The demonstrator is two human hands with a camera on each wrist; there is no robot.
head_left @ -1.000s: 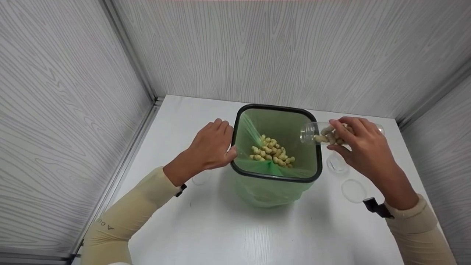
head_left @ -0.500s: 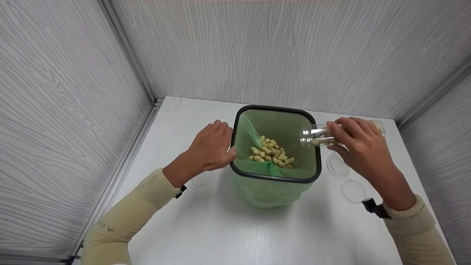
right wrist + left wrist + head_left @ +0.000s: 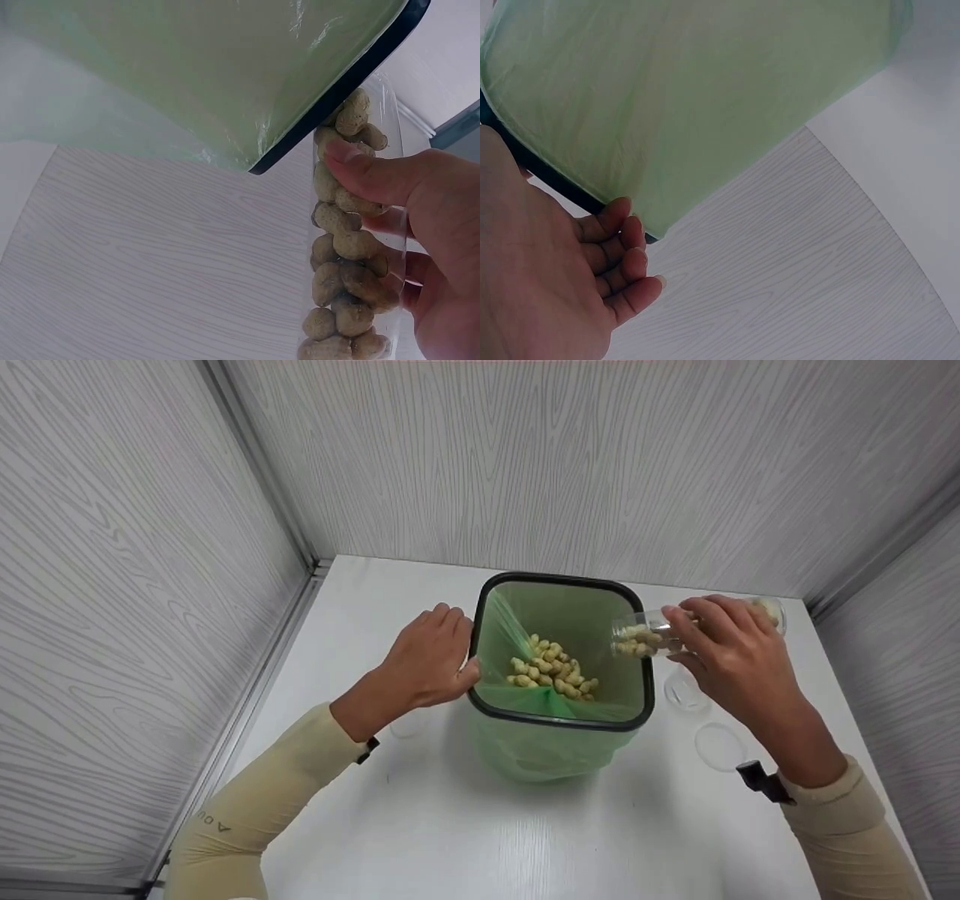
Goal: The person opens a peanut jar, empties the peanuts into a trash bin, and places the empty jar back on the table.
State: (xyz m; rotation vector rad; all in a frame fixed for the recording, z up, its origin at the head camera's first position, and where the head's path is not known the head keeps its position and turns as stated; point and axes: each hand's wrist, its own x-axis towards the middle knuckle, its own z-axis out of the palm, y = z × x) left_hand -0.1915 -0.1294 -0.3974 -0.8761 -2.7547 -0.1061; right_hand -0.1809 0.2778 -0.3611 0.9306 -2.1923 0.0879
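A trash can (image 3: 559, 727) with a black rim and a green liner bag (image 3: 551, 754) stands mid-table. Unshelled peanuts (image 3: 553, 667) lie in a heap inside it. At its left rim, my left hand (image 3: 431, 656) holds on; the left wrist view shows the fingers (image 3: 634, 296) curled by the black edge. My right hand (image 3: 739, 656) grips a clear plastic jar (image 3: 660, 626) lying sideways, its mouth over the right rim. More peanuts (image 3: 345, 247) fill much of the jar, some close to the mouth. The fingers hide the jar's middle.
On the white table (image 3: 517, 840), right of the can, lie a clear round lid (image 3: 686, 690) and a thin clear ring (image 3: 720, 747). Another faint clear round piece (image 3: 407, 725) sits by my left wrist. Grey wood-grain panels (image 3: 465, 465) wall in the table.
Peanuts in the jar have slid leftward to its mouth. The jar has shifted and turned slightly in my right hand. My left hand has stayed at the rim.
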